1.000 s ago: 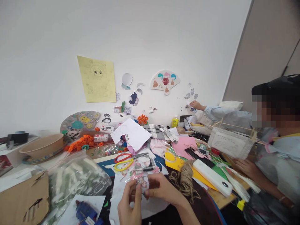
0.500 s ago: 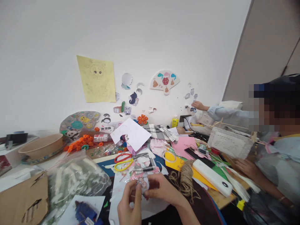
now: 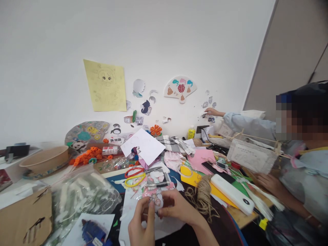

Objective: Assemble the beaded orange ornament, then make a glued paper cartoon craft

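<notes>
left hand (image 3: 140, 225) and right hand (image 3: 176, 208), fingers clamped on small cartoon cutout (image 3: 155, 199), beside twine (image 3: 203, 191)

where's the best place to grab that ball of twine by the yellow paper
Grip the twine ball across its wound middle, coming from above. The bundle lies on the table with loose strands trailing from its near end, so pinching the strands would likely only unravel it.

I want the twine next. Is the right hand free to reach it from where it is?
Probably not at once: the right hand and left hand both pinch a small cutout. The twine lies close, unobstructed.
</notes>
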### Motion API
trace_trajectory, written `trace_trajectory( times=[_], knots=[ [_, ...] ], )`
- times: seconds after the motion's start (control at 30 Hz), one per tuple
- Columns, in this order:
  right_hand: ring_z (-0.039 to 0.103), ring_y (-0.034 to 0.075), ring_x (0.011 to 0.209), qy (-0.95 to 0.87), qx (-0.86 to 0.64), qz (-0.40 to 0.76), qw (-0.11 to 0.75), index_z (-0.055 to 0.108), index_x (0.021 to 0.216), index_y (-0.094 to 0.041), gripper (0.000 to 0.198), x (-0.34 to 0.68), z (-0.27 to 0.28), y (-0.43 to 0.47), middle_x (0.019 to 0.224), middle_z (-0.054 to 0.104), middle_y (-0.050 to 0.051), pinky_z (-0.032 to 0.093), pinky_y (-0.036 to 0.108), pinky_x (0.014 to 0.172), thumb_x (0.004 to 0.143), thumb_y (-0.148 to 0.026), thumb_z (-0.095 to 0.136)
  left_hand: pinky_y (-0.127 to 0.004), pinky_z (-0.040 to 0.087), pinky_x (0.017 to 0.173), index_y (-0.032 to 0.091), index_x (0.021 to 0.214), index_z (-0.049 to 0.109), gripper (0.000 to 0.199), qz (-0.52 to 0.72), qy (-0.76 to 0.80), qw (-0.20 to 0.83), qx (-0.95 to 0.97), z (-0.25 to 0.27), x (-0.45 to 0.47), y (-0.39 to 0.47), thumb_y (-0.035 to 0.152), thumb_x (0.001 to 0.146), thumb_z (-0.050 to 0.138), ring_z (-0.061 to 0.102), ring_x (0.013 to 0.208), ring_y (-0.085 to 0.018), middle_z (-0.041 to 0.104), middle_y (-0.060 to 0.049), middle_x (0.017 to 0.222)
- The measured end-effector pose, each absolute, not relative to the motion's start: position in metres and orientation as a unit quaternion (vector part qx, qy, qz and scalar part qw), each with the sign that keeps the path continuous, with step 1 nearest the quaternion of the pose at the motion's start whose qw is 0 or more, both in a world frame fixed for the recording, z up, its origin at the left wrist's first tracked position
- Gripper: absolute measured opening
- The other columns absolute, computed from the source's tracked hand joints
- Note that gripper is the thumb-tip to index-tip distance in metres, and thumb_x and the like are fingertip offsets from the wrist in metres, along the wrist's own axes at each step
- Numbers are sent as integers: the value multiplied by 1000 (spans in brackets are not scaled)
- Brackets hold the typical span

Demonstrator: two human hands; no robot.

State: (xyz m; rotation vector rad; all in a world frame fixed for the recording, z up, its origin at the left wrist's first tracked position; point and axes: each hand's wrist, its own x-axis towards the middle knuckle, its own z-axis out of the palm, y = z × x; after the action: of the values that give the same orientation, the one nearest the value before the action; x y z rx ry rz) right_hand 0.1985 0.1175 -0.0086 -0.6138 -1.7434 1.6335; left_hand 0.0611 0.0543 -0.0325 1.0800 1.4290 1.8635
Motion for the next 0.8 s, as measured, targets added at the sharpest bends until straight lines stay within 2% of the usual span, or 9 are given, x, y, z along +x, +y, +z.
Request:
trace_trajectory(
  times=[0.57,0.8],
  knots=[
    [58,14,69,-667,-235,626,328,71,94,-14,37,198,-9,118,78,64,2,46,26,67,72,-41,84,-23,47,59,18,97,64,47,673,547,270,419,-36,59,55,61,78,66,67,79,-20,72,-4,79],
    [58,15,67,-688,-260,590,332,70,87,-15,40,199,-8,117,73,63,1,48,27,68,71,-49,83,-24,49,64,18,99,63,48,675,546,266,420,-40,59,56,61,79,65,67,84,-21,71,-5,80]
  ],
)
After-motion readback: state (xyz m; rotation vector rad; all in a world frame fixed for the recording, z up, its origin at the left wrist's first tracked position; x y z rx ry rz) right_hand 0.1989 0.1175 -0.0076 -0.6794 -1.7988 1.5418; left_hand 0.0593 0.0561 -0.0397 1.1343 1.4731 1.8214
